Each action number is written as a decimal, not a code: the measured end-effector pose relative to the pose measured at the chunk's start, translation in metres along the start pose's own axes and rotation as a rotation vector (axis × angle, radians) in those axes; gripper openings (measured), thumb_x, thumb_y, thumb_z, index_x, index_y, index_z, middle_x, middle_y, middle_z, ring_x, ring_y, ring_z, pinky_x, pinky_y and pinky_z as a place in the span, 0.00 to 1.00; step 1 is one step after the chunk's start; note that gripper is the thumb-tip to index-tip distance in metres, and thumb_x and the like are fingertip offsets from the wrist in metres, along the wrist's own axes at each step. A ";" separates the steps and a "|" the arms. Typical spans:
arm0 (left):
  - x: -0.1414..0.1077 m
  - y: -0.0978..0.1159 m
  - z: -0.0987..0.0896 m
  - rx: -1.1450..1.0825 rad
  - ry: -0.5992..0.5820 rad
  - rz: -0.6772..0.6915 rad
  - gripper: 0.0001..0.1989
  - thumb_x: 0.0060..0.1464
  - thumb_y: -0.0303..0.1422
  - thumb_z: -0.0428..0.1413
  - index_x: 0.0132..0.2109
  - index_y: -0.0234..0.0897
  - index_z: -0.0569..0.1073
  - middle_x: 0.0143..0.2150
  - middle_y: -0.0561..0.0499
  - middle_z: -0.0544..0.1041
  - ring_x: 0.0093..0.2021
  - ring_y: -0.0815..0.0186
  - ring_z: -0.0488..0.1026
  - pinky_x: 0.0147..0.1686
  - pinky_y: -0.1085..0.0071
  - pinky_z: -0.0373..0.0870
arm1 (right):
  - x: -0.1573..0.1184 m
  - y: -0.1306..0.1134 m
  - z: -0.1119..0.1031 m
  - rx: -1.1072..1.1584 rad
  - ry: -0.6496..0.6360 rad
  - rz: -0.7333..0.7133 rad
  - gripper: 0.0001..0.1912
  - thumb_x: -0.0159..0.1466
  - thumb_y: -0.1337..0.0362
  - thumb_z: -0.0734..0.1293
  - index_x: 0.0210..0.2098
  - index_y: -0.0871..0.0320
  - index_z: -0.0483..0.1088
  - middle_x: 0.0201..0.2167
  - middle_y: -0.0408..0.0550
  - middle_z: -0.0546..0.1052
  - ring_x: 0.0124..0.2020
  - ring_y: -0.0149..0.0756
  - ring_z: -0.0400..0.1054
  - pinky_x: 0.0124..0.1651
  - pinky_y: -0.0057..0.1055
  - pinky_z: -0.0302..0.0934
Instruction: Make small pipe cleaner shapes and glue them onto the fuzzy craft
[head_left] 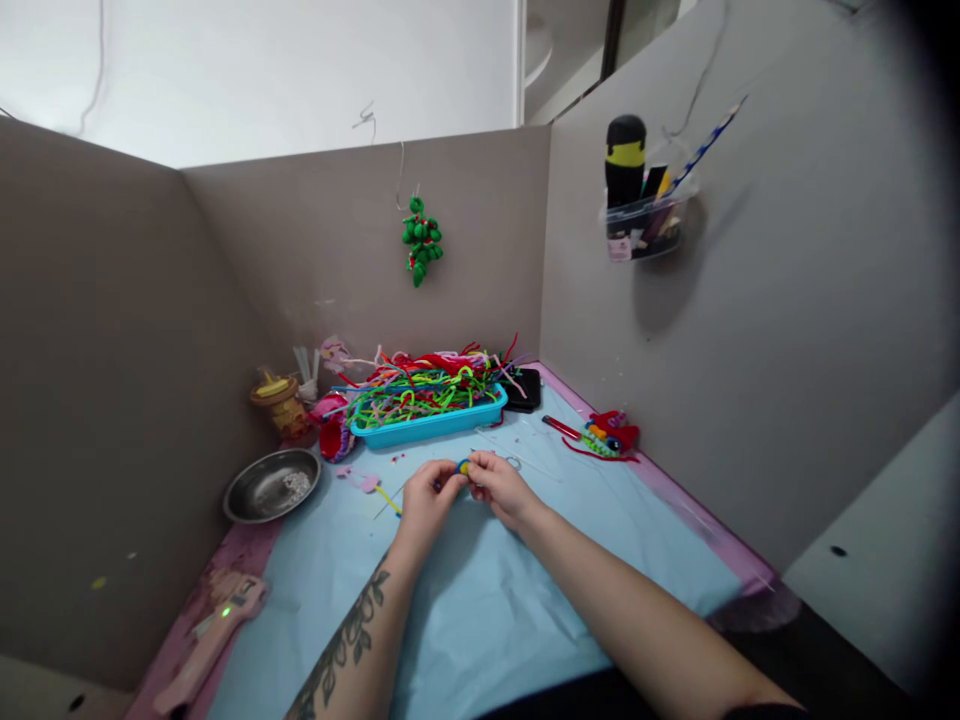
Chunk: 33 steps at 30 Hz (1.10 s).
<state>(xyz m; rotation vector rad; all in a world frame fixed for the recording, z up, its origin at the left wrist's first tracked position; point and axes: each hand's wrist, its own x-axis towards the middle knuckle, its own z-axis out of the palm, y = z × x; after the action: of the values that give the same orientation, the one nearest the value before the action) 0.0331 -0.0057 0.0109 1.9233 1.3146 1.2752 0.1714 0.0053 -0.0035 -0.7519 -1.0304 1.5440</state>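
Observation:
Between the fingertips of both hands is a small blue and yellow piece (463, 467), mostly covered by the fingers; it looks like pipe cleaner. My left hand (431, 490) pinches it from the left. From the other side my right hand (501, 485) pinches it too, thumb and fingers together. Just left of my left hand lies a yellow pipe cleaner (387, 499) beside a small pink piece (368, 483). Behind the hands stands a turquoise tray (427, 430) heaped with many-coloured pipe cleaners (427, 385).
A metal bowl (255, 495) with small clear bits sits at left, a pink glue gun (217, 640) with a green light in front of it. At right lie a red cutter (561, 428) and a colourful pipe-cleaner figure (611, 435). Grey panels (480, 230) enclose the table.

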 end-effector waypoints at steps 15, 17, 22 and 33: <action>-0.002 0.004 -0.003 0.010 0.000 0.044 0.11 0.53 0.37 0.52 0.39 0.35 0.74 0.34 0.49 0.76 0.29 0.68 0.70 0.31 0.73 0.66 | -0.002 -0.005 -0.004 -0.376 0.024 -0.172 0.08 0.53 0.61 0.64 0.21 0.57 0.61 0.16 0.37 0.61 0.19 0.27 0.52 0.24 0.26 0.46; -0.002 0.003 -0.003 0.019 0.001 0.047 0.10 0.53 0.36 0.53 0.38 0.36 0.75 0.33 0.49 0.76 0.29 0.68 0.70 0.31 0.73 0.67 | -0.002 -0.006 -0.003 -0.414 0.030 -0.176 0.08 0.53 0.62 0.63 0.21 0.57 0.61 0.16 0.37 0.61 0.20 0.27 0.52 0.24 0.26 0.47; -0.001 -0.002 -0.002 0.023 -0.003 0.043 0.10 0.53 0.35 0.53 0.39 0.36 0.75 0.34 0.49 0.76 0.31 0.67 0.71 0.32 0.72 0.67 | -0.002 -0.005 -0.003 -0.494 0.056 -0.218 0.08 0.53 0.62 0.63 0.21 0.57 0.61 0.18 0.37 0.60 0.22 0.28 0.53 0.27 0.26 0.48; 0.000 0.002 -0.009 0.105 0.007 0.134 0.08 0.54 0.32 0.51 0.36 0.37 0.75 0.34 0.48 0.76 0.35 0.65 0.72 0.37 0.70 0.67 | -0.002 -0.004 -0.003 -0.594 0.068 -0.275 0.07 0.54 0.63 0.62 0.21 0.57 0.61 0.19 0.38 0.61 0.23 0.29 0.54 0.28 0.27 0.49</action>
<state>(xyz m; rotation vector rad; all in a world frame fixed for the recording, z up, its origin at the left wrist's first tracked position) 0.0258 -0.0074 0.0166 2.1120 1.2989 1.3009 0.1761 0.0039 -0.0010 -1.0060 -1.4959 0.9699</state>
